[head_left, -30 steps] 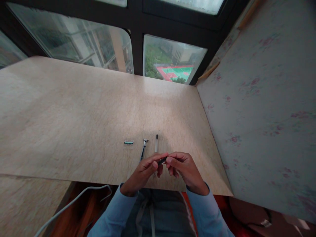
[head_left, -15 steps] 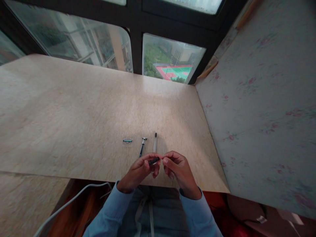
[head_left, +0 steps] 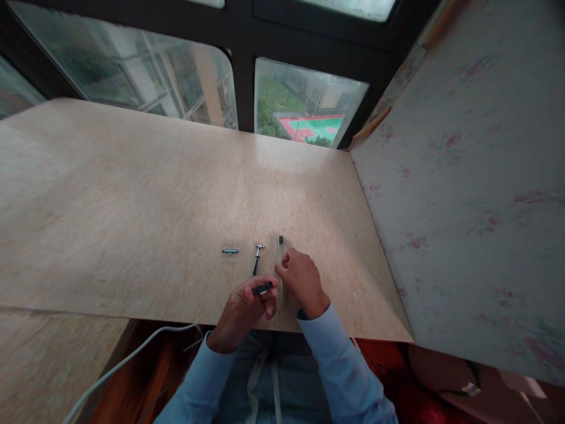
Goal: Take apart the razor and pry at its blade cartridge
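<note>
My left hand (head_left: 247, 303) is closed around a small black object (head_left: 262, 288), held above the front part of the surface. My right hand (head_left: 302, 280) is over the pale handle of a toothbrush-like stick (head_left: 281, 246) with a dark tip; its fingers are bent together at the handle, and whether they grip it is hidden. Just beyond my left hand lies a razor handle (head_left: 256, 259) with a silver top, its lower end near my fingers. Left of that, a green and black razor cartridge (head_left: 230, 251) rests in a clear holder.
The marbled surface (head_left: 176, 200) reaches back to dark-framed windows (head_left: 246, 76). A flowered wall (head_left: 459, 194) bounds it on the right. A white cable (head_left: 132, 353) hangs near the front left edge, and my legs are below the front edge.
My right hand has parted from my left and moved forward to the stick. The left hand, still holding the black object, has shifted slightly left.
</note>
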`<state>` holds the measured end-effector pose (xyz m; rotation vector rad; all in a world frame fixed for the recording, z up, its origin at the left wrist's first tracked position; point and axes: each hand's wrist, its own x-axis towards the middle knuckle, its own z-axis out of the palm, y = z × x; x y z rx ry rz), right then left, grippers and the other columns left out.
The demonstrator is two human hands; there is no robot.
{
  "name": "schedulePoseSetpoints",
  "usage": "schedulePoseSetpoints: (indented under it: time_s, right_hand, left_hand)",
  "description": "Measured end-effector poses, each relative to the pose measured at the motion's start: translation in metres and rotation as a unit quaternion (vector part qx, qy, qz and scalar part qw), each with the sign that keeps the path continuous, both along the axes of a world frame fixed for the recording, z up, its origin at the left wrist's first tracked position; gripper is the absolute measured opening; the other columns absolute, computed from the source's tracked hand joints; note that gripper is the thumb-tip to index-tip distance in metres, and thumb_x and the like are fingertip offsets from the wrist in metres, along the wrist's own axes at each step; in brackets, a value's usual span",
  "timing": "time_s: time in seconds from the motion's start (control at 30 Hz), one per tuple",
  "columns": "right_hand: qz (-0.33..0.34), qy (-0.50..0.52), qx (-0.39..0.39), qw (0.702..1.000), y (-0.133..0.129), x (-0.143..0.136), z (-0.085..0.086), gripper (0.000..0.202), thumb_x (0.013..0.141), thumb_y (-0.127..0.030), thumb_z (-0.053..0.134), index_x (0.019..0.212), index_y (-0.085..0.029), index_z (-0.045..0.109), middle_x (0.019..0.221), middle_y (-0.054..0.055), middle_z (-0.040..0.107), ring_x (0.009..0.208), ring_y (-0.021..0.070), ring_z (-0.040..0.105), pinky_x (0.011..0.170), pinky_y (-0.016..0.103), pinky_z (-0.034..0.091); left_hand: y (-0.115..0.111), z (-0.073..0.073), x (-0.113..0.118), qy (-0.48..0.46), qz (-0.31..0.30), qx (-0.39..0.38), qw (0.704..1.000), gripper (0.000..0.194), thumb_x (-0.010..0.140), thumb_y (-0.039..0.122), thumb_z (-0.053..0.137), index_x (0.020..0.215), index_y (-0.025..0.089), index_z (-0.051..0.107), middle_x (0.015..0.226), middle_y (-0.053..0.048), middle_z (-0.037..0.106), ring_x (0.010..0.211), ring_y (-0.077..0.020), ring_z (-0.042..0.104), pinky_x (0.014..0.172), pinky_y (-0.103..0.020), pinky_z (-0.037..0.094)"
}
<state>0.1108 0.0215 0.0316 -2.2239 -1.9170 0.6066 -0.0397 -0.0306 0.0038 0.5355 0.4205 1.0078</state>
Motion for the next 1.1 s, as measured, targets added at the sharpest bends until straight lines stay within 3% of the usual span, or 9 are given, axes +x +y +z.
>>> schedulePoseSetpoints:
  time_s: [0.13, 0.27, 0.43, 0.6, 0.7, 0.8, 0.93, 1.1]
  right_hand:
    - [-0.004, 0.024, 0.008, 1.0, -0.001, 0.01, -0.001, 0.01, 0.079, -0.02, 0.058, 0.075, -0.018, 0.067, 0.076, 0.008, 0.071, 0.071, 0.0203, 0.063, 0.06, 0.029, 0.034]
    - [-0.021, 0.188, 0.058, 0.98, -0.007, 0.027, -0.003, 0.008, 0.074, -0.022, 0.058, 0.067, -0.018, 0.061, 0.066, 0.003, 0.065, 0.065, 0.0175, 0.061, 0.062, 0.028, 0.038]
    - [-0.101, 0.483, 0.105, 0.864, -0.031, 0.045, 0.007, 0.016, 0.084, -0.034, 0.056, 0.09, -0.019, 0.056, 0.064, -0.003, 0.061, 0.056, 0.0141, 0.06, 0.057, 0.025, 0.045]
    - [-0.147, 0.581, 0.121, 0.791, -0.082, 0.045, 0.029, 0.026, 0.091, -0.043, 0.058, 0.103, -0.02, 0.058, 0.066, -0.006, 0.051, 0.044, 0.0063, 0.043, 0.041, 0.018, 0.033]
    - [-0.115, 0.601, 0.047, 0.789, -0.11, 0.037, 0.036, 0.034, 0.095, -0.05, 0.054, 0.108, -0.019, 0.06, 0.059, -0.008, 0.043, 0.04, 0.0053, 0.031, 0.036, 0.018, 0.024]
    - [-0.062, 0.587, 0.01, 0.807, -0.126, 0.029, 0.034, 0.038, 0.098, -0.051, 0.05, 0.11, -0.017, 0.063, 0.055, -0.008, 0.039, 0.043, 0.0063, 0.031, 0.039, 0.018, 0.024]
    - [-0.037, 0.551, 0.009, 0.833, -0.13, 0.026, 0.022, 0.039, 0.099, -0.049, 0.048, 0.114, -0.017, 0.064, 0.055, -0.007, 0.037, 0.046, 0.0074, 0.031, 0.042, 0.02, 0.024]
    - [-0.028, 0.51, 0.027, 0.859, -0.127, 0.027, 0.014, 0.041, 0.1, -0.049, 0.045, 0.11, -0.015, 0.066, 0.054, -0.007, 0.034, 0.047, 0.0086, 0.031, 0.043, 0.021, 0.024]
  left_hand:
    - [-0.002, -0.002, 0.004, -0.016, -0.011, -0.018, 1.0, 0.045, 0.084, 0.051, 0.069, 0.109, 0.013, 0.074, 0.089, -0.008, 0.068, 0.064, -0.0117, 0.059, 0.06, -0.025, 0.044]
    - [-0.003, -0.003, 0.016, -0.04, -0.018, -0.058, 0.997, 0.042, 0.085, 0.049, 0.068, 0.106, 0.013, 0.074, 0.09, -0.009, 0.069, 0.064, -0.013, 0.06, 0.06, -0.026, 0.045]
    - [0.0, -0.008, 0.031, -0.07, -0.018, -0.121, 0.99, 0.04, 0.083, 0.048, 0.07, 0.098, 0.011, 0.075, 0.084, -0.008, 0.068, 0.059, -0.0108, 0.056, 0.06, -0.026, 0.044]
    - [0.006, -0.014, 0.042, -0.086, -0.014, -0.112, 0.99, 0.039, 0.078, 0.044, 0.076, 0.097, 0.01, 0.075, 0.081, -0.007, 0.067, 0.055, -0.0074, 0.048, 0.059, -0.025, 0.043]
    - [0.009, -0.015, 0.046, -0.089, -0.029, -0.1, 0.991, 0.039, 0.074, 0.042, 0.079, 0.097, 0.011, 0.076, 0.077, -0.005, 0.067, 0.055, -0.0073, 0.047, 0.06, -0.024, 0.044]
    - [0.011, -0.014, 0.046, -0.085, -0.059, -0.084, 0.991, 0.042, 0.072, 0.045, 0.081, 0.097, 0.011, 0.076, 0.071, -0.003, 0.063, 0.054, -0.0075, 0.046, 0.059, -0.023, 0.044]
    - [0.01, -0.009, 0.046, -0.083, -0.088, -0.065, 0.99, 0.046, 0.073, 0.049, 0.079, 0.098, 0.011, 0.075, 0.073, -0.002, 0.061, 0.053, -0.0068, 0.045, 0.053, -0.021, 0.043]
    - [0.008, -0.003, 0.047, -0.072, -0.103, -0.074, 0.989, 0.045, 0.079, 0.048, 0.074, 0.105, 0.011, 0.074, 0.084, -0.006, 0.064, 0.06, -0.0076, 0.051, 0.058, -0.021, 0.045]
